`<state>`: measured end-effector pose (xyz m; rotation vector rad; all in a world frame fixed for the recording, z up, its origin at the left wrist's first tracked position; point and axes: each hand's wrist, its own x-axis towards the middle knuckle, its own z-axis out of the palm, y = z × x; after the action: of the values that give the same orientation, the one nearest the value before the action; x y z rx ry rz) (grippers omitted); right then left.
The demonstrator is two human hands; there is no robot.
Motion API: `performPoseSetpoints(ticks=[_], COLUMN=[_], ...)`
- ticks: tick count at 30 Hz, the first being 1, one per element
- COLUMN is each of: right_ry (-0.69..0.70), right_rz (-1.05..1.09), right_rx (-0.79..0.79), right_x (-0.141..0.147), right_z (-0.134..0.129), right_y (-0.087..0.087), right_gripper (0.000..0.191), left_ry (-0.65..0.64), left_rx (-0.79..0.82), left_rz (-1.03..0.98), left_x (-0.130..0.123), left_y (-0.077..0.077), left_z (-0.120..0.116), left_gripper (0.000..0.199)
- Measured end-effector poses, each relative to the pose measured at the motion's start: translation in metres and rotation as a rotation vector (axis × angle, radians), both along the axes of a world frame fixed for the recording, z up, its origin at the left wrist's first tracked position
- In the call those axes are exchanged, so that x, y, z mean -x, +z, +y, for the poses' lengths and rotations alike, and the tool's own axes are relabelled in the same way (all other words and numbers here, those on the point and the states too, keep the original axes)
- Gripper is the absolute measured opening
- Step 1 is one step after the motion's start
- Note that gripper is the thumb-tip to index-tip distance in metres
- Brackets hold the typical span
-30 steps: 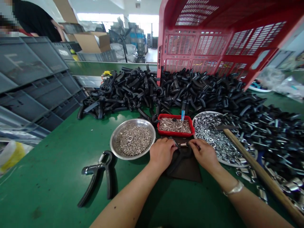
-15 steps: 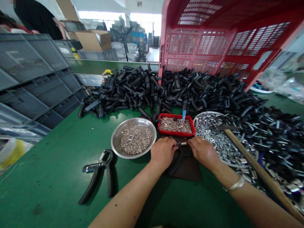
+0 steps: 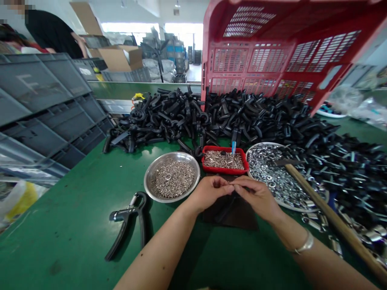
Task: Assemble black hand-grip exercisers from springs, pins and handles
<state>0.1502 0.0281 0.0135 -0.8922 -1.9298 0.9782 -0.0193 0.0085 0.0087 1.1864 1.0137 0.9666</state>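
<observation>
The left hand (image 3: pixel 208 194) and right hand (image 3: pixel 255 197) are both closed to a pinch, fingertips meeting above a dark mat (image 3: pixel 231 215) and apparently gripping a tiny metal piece (image 3: pixel 230 183) near a red tray (image 3: pixel 225 172). Its long axis seems to run sideways, though it is too small to be sure. Steady, close fingertips would suit something this small.

Left hand (image 3: pixel 208 194) and right hand (image 3: pixel 255 197) have come together, fingertips (image 3: pixel 226 182) meeting above the dark mat (image 3: pixel 232 217), spring no longer showing.
</observation>
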Motion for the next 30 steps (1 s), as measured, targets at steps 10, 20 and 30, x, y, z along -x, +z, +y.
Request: performPoseSetpoints(ticks=[10,20,30], right_ry=[0.047,-0.143,-0.206], right_rz=[0.226,-0.040,-0.314], right_rx=[0.046,0.112,-0.104], right_x=[0.013,0.004,-0.008], right_z=[-0.009,-0.015,0.000], right_y=[0.007,0.005,-0.014], right_gripper=[0.006,0.014,0.012], left_ry=[-0.148,0.207,0.172], left_rx=[0.285,-0.022,-0.340], left_rz=[-0.258,0.005,0.923], left_x=[0.004,0.000,-0.001], left_y=[0.009,0.001,-0.002], left_z=[-0.005,0.001,-0.002], left_gripper=[0.046,0.022,0.016])
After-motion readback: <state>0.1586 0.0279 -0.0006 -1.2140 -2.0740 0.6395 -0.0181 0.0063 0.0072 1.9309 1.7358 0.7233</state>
